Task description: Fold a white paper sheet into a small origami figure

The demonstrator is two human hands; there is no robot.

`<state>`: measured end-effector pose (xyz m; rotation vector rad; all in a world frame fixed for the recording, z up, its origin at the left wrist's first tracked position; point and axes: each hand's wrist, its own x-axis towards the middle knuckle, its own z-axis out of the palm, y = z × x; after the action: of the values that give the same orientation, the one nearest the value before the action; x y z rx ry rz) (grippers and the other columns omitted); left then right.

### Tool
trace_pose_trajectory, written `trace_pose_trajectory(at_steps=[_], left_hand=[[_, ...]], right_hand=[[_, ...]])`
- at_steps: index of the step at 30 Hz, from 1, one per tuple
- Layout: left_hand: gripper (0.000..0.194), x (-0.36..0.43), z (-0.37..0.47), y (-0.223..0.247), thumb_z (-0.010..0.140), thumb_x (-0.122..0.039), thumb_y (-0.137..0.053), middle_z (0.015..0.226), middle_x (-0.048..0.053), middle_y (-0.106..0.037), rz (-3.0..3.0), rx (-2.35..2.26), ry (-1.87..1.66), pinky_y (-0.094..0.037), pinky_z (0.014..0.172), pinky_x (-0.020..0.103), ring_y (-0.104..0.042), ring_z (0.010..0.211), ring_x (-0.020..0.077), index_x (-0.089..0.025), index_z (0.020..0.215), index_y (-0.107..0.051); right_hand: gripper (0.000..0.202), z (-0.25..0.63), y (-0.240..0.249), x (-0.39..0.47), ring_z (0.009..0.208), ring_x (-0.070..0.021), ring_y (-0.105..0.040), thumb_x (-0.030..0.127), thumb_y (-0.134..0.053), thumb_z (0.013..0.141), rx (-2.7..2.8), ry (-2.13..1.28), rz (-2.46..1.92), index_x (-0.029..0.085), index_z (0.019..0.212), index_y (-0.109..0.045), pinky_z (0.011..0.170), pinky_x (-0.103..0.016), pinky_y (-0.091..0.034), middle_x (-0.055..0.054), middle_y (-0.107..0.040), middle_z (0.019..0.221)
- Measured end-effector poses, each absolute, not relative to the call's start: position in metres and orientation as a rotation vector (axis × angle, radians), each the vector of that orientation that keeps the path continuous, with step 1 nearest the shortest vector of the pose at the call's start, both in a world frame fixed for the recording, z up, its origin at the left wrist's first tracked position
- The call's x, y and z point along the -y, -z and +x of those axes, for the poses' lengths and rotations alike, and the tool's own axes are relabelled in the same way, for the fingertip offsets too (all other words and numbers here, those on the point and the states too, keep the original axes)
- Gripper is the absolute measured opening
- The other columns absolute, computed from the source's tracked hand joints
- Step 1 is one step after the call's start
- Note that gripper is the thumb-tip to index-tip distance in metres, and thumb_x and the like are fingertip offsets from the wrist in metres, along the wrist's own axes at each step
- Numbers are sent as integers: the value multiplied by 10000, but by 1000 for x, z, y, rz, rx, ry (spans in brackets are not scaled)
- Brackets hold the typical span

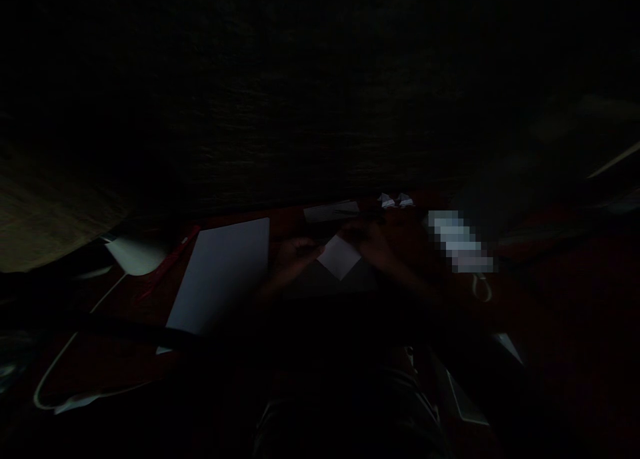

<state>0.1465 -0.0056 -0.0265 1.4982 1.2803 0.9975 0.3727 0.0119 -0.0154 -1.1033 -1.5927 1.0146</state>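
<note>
Although the scene is very dark, a small white paper (pixel 341 258) shows near the middle of the view, turned so that one corner points toward the person, above a dark flat surface (pixel 325 286). The left hand (pixel 294 258) reaches its nine o'clock corner, fingertips touching it; the right hand (pixel 373 244) comes in from about two o'clock, its fingers at the far edge. The hands are apart, with the paper between them; how firmly either one grips it, one cannot tell in this gloom.

At nine o'clock from the small paper, just beyond the left hand, lies a large white sheet (pixel 223 266), and past that a long red object (pixel 169 264) set at a slant. Farther out in that direction sits a pale object (pixel 137 256), with a light cord (pixel 63 352) curving toward eight o'clock.

Toward twelve o'clock rests a pale slip (pixel 330 211) with a thin dark item across it. Two folded white pieces (pixel 405 200) stand side by side near one o'clock. At three o'clock, a pixelated object (pixel 457 239) has a pale loop (pixel 481 289) at its near end.
</note>
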Motion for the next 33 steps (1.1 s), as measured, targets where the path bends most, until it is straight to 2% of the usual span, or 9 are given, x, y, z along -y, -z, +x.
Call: trace_pose_trajectory(at_steps=[3,6,12,16,20,28,33], left_hand=[[305,4,146,26,735,-493,-883,765,38,-765,1456,-1296,-968,-523,683,322,-710,760,231,-209,757,-773],[333,4,146,26,741,-529,-874,805,43,-774,1473,-1297,-964,-532,719,337,-719,806,243,-216,791,-772],[382,4,146,27,700,-573,-856,779,37,-765,1469,-1337,-951,-495,674,314,-691,756,226,-209,779,-767],[430,6,145,24,729,-628,-812,726,13,-713,1518,-1320,-946,-468,655,299,-644,702,195,-207,744,-727],[484,6,143,21,793,-670,-725,650,-8,-625,1638,-1281,-943,-416,635,287,-558,651,168,-213,658,-647],[379,6,142,23,837,-538,-721,651,-24,-583,1607,-1280,-1023,-403,634,270,-536,663,159,-210,674,-622],[371,7,145,24,829,-559,-719,671,-28,-578,1532,-1292,-1123,-408,641,272,-520,667,156,-211,726,-638]], right_hand=[[168,373,13,-11,773,-213,-698,320,-719,863,1596,-1026,-1100,197,756,-762,710,-317,-507,-41,-771,800],[171,374,11,-10,760,-206,-686,320,-705,857,1596,-1011,-1095,199,745,-752,711,-316,-503,-36,-766,791],[181,372,12,-11,739,-208,-683,332,-692,843,1582,-1024,-1128,202,728,-745,669,-305,-496,-43,-775,780],[171,372,14,-12,780,-214,-699,332,-705,833,1564,-1003,-1128,203,729,-747,730,-319,-519,-47,-793,825],[193,373,15,-12,743,-207,-682,364,-709,845,1562,-1019,-1127,204,744,-748,700,-317,-503,-36,-774,796],[247,372,16,-12,736,-206,-676,439,-757,840,1522,-1081,-1119,207,756,-749,696,-324,-514,-28,-759,784],[306,374,20,-18,671,-187,-631,494,-778,823,1516,-1164,-1139,205,737,-728,635,-313,-486,-15,-690,703]])
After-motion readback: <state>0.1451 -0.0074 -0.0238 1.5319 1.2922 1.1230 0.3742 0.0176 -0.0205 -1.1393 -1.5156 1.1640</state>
